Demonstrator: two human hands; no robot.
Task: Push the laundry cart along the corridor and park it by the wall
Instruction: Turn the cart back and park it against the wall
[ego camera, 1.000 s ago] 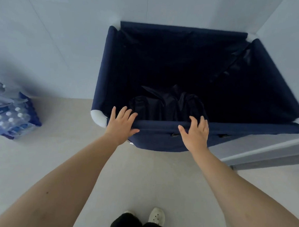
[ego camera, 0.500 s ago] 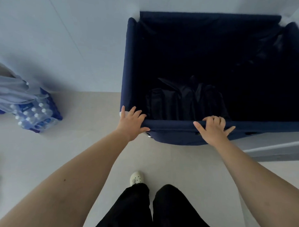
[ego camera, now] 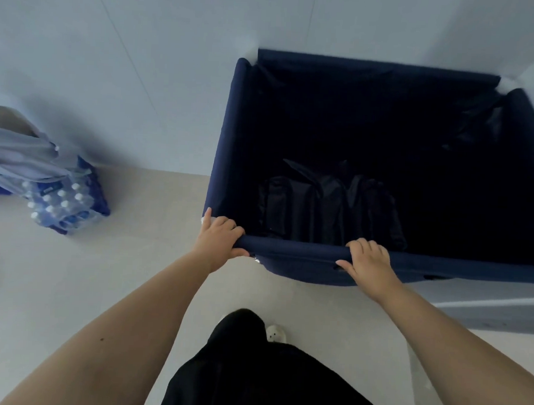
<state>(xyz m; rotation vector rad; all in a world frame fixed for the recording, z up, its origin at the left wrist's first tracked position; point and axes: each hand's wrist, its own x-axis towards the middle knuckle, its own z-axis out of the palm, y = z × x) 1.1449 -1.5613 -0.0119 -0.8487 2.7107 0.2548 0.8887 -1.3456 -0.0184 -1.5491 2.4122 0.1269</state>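
The laundry cart (ego camera: 228,145) is a deep navy fabric bin on a frame, standing in a corner with its far rim against the pale wall (ego camera: 174,60). Dark folded cloth (ego camera: 327,205) lies at its bottom. My left hand (ego camera: 218,240) is wrapped around the near rim at the cart's left corner. My right hand (ego camera: 368,265) grips the same rim further right, fingers curled over the top and thumb underneath.
A shrink-wrapped pack of water bottles (ego camera: 63,202) sits on the floor at the left by the wall, with pale cloth (ego camera: 20,158) draped over it. A second wall and its baseboard (ego camera: 484,303) run along the cart's right side. My legs and a white shoe (ego camera: 274,332) are below.
My fingers have gone from spread flat on the rim to curled around it. The cart now appears further right in view, and more of the left wall and the bottles shows.
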